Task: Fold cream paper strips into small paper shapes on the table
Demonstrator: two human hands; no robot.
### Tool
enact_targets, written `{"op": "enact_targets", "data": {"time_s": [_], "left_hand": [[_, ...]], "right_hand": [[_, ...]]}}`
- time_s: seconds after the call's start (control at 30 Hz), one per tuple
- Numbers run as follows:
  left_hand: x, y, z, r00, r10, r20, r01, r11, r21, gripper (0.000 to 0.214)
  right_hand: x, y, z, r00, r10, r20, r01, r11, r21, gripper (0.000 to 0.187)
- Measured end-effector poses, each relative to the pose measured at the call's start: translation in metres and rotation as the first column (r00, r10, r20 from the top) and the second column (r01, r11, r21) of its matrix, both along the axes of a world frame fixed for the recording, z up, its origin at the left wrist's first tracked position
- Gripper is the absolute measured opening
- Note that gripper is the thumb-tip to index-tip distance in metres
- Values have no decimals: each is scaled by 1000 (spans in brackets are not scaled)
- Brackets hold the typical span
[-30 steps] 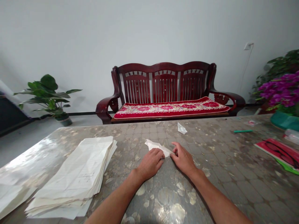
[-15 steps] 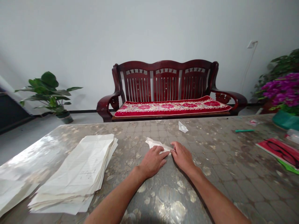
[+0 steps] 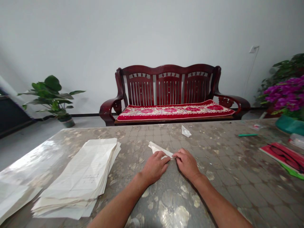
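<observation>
A strip of folded white paper [image 3: 158, 149] lies on the marble-patterned table top [image 3: 228, 171], its far end pointing up and to the left. My left hand [image 3: 155, 167] presses its fingertips on the near edge of the fold. My right hand [image 3: 186, 163] meets it from the other side, fingers pinching the paper's right tip. Part of the strip is hidden under my fingers. A small folded paper piece [image 3: 186, 131] sits farther off on the table, untouched. To my left lies a thick stack of creased, lined paper sheets [image 3: 78, 179].
Beyond the table's far edge stands a dark wooden bench [image 3: 168, 85] with a red floral cushion. On the right of the table are a green pen [image 3: 247, 135], a red folder [image 3: 283, 157] and a clear plastic box [image 3: 296, 141]. More loose paper [image 3: 16, 193] lies at the left edge.
The folded paper looks narrower and flatter under my fingers, and my hands have drawn closer along it. The view has also levelled slightly.
</observation>
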State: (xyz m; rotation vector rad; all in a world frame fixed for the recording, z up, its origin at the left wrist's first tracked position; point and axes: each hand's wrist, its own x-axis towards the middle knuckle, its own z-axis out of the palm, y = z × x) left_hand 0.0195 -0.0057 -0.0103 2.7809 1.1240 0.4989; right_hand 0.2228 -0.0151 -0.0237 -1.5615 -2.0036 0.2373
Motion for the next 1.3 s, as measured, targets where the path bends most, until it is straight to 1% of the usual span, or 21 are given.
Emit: {"op": "enact_targets", "data": {"time_s": [0.07,0.13,0.23,0.33,0.4,0.47,0.57,0.63,0.73,0.8,0.87,0.93,1.0,1.07,1.13,1.17,1.23,1.3], "left_hand": [[-5,0,1,1000,-2,18,2,1000,-31,30],[-10,2,2,999,30,32,-28,998,-58,25],[-17,7,5,989,136,54,-132,989,-68,23],[-20,13,10,969,241,62,-240,971,-17,26],[-21,18,12,952,305,6,-305,952,37,24],[-23,22,14,925,370,-81,-366,929,59,24],[-24,31,16,870,464,-167,-466,884,32,29],[-22,39,19,850,486,-205,-491,871,30,26],[-17,53,25,862,424,-279,-418,905,86,18],[-12,61,29,896,343,-281,-329,939,98,13],[-9,67,30,949,217,-229,-218,976,24,11],[-7,70,30,980,108,-167,-124,988,-88,15],[-6,72,29,987,74,-144,-96,983,-159,28],[-6,74,30,983,78,-168,-113,971,-212,39],[-6,76,32,973,83,-216,-148,940,-307,43],[-6,77,33,968,79,-237,-164,918,-362,43],[-7,77,35,963,52,-263,-172,872,-459,37],[-8,73,37,964,8,-265,-145,851,-505,28]], "right_hand": [[1,0,0,1000,4,-7,-4,1000,-4,31],[2,-2,0,1000,17,4,-17,1000,7,33],[4,-5,2,997,42,64,-44,999,32,35],[4,-8,6,991,55,125,-62,997,49,37],[4,-9,8,987,55,149,-63,996,55,38],[3,-10,10,986,50,158,-59,997,53,38],[2,-10,15,988,33,151,-39,999,32,36],[-1,-10,17,988,1,156,-5,1000,25,31],[-6,-8,19,977,-80,196,72,996,47,21],[-9,-6,18,967,-121,223,109,992,65,24],[-10,-3,16,964,-140,225,128,990,67,24],[-10,-1,12,968,-142,208,131,989,63,20],[-8,1,9,974,-131,186,121,991,63,16],[-7,1,7,979,-121,167,111,992,64,13],[-5,1,5,980,-132,149,124,991,58,8],[-5,0,4,979,-147,140,141,989,53,8],[-4,0,2,976,-180,121,176,983,42,17],[-4,1,0,978,-188,90,186,982,26,23]]}}
